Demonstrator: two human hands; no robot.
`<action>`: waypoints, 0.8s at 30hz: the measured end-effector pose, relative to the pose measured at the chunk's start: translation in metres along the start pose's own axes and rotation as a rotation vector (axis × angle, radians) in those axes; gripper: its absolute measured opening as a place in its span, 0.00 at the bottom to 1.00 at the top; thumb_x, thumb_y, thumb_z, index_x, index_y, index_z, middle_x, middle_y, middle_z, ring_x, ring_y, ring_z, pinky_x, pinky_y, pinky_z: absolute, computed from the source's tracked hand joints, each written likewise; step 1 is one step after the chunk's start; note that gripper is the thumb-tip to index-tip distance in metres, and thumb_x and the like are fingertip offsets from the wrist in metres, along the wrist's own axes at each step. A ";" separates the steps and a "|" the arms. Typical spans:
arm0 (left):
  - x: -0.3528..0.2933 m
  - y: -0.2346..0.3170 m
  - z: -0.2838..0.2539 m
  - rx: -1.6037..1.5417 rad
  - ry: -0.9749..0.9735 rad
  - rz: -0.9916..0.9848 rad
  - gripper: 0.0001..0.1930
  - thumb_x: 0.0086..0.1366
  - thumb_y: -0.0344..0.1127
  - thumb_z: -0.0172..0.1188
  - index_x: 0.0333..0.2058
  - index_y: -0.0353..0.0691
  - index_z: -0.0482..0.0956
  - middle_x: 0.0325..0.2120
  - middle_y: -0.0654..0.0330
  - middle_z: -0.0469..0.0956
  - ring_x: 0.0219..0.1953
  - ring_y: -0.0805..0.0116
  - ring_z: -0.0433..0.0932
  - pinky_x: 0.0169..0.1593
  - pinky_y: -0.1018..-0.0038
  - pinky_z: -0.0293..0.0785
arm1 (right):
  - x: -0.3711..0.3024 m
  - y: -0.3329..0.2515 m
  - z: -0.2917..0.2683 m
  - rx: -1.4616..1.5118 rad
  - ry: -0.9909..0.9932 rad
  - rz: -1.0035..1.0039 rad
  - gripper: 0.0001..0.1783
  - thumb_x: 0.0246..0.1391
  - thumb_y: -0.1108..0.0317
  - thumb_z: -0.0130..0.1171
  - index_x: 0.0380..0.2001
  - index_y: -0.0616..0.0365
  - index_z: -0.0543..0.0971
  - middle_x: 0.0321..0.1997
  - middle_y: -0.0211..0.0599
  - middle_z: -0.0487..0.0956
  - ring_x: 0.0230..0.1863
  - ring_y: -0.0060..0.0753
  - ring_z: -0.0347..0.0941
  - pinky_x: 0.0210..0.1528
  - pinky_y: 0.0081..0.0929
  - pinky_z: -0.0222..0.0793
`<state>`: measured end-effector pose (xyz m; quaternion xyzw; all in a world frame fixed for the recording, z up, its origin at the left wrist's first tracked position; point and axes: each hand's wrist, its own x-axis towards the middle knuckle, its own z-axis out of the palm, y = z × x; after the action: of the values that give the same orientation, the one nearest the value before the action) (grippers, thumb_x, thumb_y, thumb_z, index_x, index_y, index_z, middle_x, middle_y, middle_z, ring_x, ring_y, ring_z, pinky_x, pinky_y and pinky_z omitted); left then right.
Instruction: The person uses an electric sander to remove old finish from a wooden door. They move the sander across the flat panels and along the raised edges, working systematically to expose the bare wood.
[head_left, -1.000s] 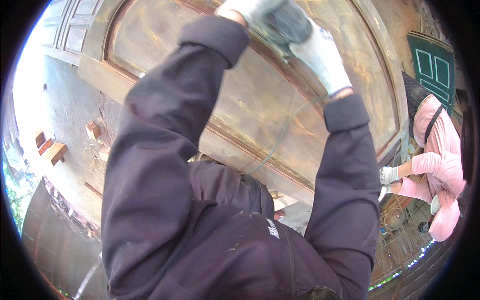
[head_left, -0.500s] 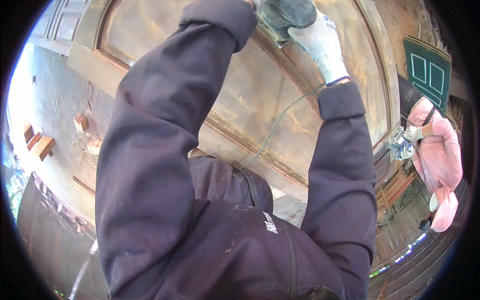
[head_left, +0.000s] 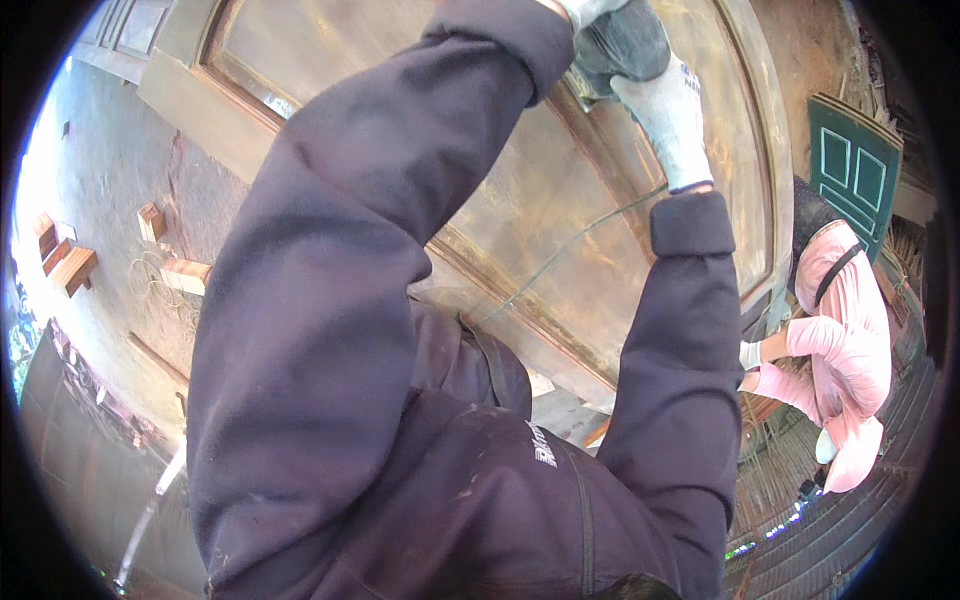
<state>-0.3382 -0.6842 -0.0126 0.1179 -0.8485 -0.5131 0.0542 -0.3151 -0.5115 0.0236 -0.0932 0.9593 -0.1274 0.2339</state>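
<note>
My left hand (head_left: 590, 10), in a pale work glove, shows only in part at the top edge, against a dark, rounded hand-held power tool (head_left: 628, 45) that looks like a sander. From the other side my right hand (head_left: 668, 120), also gloved, wraps its fingers and thumb round the tool's body. The tool is over a brown wooden door (head_left: 530, 190) with framed panels and pale, dusty patches. A thin green cord (head_left: 560, 250) runs from near my right wrist across the door toward my body. The tool's underside is hidden.
At the right, a co-worker in pink clothes (head_left: 850, 310) bends over beside a green panelled door (head_left: 855, 160). Wooden blocks (head_left: 72, 270) and a coil of thin cable (head_left: 150, 280) lie on the floor at left. Another panelled door (head_left: 125, 35) stands far left.
Both my hands and the tool have shifted right and slightly down across the door. The co-worker has bent lower; the blue tool earlier in their hands is out of sight behind my sleeve.
</note>
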 end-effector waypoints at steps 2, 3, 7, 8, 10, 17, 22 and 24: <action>0.001 -0.009 0.017 0.047 -0.012 0.074 0.21 0.58 0.48 0.54 0.30 0.33 0.85 0.33 0.36 0.82 0.41 0.40 0.83 0.49 0.54 0.78 | -0.008 0.014 0.003 0.015 0.039 -0.052 0.32 0.44 0.63 0.68 0.56 0.53 0.77 0.51 0.47 0.84 0.55 0.50 0.79 0.58 0.40 0.75; -0.010 0.001 0.026 -0.036 -0.024 0.003 0.21 0.58 0.48 0.54 0.30 0.33 0.85 0.32 0.37 0.82 0.41 0.39 0.83 0.48 0.54 0.78 | -0.013 0.024 0.004 0.015 0.066 -0.066 0.32 0.44 0.64 0.68 0.56 0.53 0.78 0.51 0.46 0.84 0.54 0.50 0.79 0.58 0.40 0.75; -0.064 0.040 0.061 -0.215 -0.154 -0.199 0.24 0.60 0.51 0.56 0.35 0.32 0.85 0.31 0.42 0.84 0.32 0.46 0.85 0.43 0.60 0.82 | -0.057 0.080 0.008 -0.038 0.126 -0.084 0.29 0.44 0.66 0.69 0.54 0.55 0.78 0.47 0.48 0.85 0.52 0.52 0.81 0.54 0.42 0.77; -0.076 0.049 0.076 -0.158 -0.139 -0.204 0.22 0.59 0.50 0.57 0.31 0.33 0.85 0.30 0.43 0.84 0.34 0.47 0.85 0.44 0.60 0.81 | -0.069 0.099 0.010 -0.042 0.120 -0.053 0.29 0.44 0.67 0.69 0.53 0.56 0.79 0.46 0.49 0.85 0.51 0.52 0.81 0.53 0.42 0.77; -0.101 0.074 0.098 -0.224 -0.232 -0.328 0.22 0.61 0.50 0.57 0.36 0.35 0.85 0.35 0.45 0.85 0.39 0.48 0.85 0.46 0.58 0.80 | -0.091 0.143 0.009 -0.051 0.075 -0.031 0.28 0.44 0.67 0.71 0.52 0.56 0.80 0.44 0.52 0.85 0.50 0.50 0.82 0.51 0.41 0.78; -0.125 0.070 0.129 -0.273 -0.208 -0.375 0.18 0.62 0.52 0.57 0.37 0.43 0.84 0.38 0.48 0.84 0.43 0.49 0.83 0.48 0.55 0.76 | -0.113 0.168 0.011 0.044 -0.004 -0.022 0.27 0.42 0.67 0.73 0.49 0.61 0.81 0.45 0.51 0.85 0.49 0.51 0.82 0.51 0.42 0.77; -0.075 0.025 0.037 -0.294 -0.112 -0.402 0.20 0.61 0.51 0.58 0.35 0.38 0.85 0.34 0.45 0.85 0.40 0.48 0.85 0.46 0.59 0.80 | -0.044 0.070 0.003 -0.159 -0.044 -0.163 0.27 0.43 0.68 0.68 0.52 0.56 0.79 0.45 0.53 0.84 0.51 0.56 0.79 0.52 0.44 0.77; -0.056 0.002 0.009 -0.311 -0.006 -0.327 0.22 0.61 0.52 0.58 0.35 0.35 0.84 0.32 0.44 0.84 0.37 0.48 0.85 0.44 0.60 0.80 | -0.017 0.030 0.003 -0.142 -0.042 -0.195 0.26 0.43 0.64 0.68 0.48 0.60 0.80 0.45 0.55 0.84 0.51 0.56 0.80 0.53 0.44 0.77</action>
<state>-0.2867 -0.6612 -0.0131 0.2426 -0.7290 -0.6399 -0.0148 -0.3020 -0.4797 0.0196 -0.2049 0.9473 -0.0793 0.2331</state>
